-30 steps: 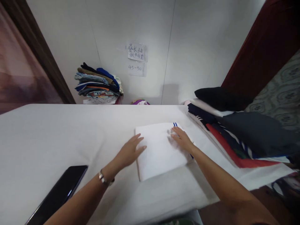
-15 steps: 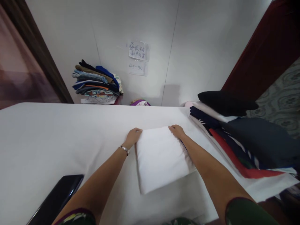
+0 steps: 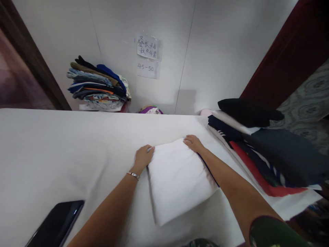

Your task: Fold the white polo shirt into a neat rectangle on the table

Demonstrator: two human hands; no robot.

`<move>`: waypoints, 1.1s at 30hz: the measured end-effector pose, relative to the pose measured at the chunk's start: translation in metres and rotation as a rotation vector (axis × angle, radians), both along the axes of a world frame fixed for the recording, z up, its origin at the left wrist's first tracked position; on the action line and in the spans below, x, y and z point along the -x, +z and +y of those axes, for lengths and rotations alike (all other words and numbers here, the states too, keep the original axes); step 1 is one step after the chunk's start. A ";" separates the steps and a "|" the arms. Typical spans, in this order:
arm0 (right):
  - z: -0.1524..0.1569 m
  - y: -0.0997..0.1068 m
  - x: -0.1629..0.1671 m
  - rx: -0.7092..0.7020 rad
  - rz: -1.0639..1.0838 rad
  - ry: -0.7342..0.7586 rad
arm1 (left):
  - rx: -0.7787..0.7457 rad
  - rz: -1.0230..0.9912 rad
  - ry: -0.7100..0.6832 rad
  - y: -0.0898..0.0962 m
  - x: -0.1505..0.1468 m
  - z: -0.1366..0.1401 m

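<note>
A folded white garment (image 3: 177,178) with a thin blue edge lies on the white table (image 3: 64,151) in front of me. My left hand (image 3: 143,158) grips its far left corner, fingers curled around the fabric. My right hand (image 3: 193,143) holds its far right corner. Both arms reach forward along the garment's sides. A bracelet sits on my left wrist.
A black phone (image 3: 55,224) lies at the table's near left edge. A pile of dark, red and white clothes (image 3: 259,144) covers the right side. A stack of folded clothes (image 3: 99,85) stands by the far wall under paper notes (image 3: 149,55).
Both hands went from lying flat on the garment to gripping its far corners. The garment now sits slightly nearer to me and its far edge looks lifted.
</note>
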State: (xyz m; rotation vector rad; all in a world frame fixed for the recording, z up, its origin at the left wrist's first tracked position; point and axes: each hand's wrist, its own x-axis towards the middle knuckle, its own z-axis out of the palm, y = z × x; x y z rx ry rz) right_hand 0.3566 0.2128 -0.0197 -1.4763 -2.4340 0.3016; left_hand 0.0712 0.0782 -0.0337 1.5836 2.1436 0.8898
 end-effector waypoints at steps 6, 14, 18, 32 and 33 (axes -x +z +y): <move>0.010 0.005 0.005 0.056 -0.049 0.107 | -0.045 -0.086 0.048 -0.001 0.002 0.000; 0.006 0.009 0.013 0.037 -0.134 0.057 | -0.119 -0.191 0.095 -0.003 0.001 0.003; 0.013 0.005 0.022 0.084 -0.186 -0.038 | -0.061 -0.082 0.106 -0.002 0.000 0.004; -0.024 0.011 0.004 -0.092 -0.208 -0.027 | 0.064 0.143 0.074 0.000 -0.002 0.008; -0.030 0.007 -0.001 -0.086 -0.203 -0.010 | 0.063 0.140 0.075 0.000 -0.002 0.008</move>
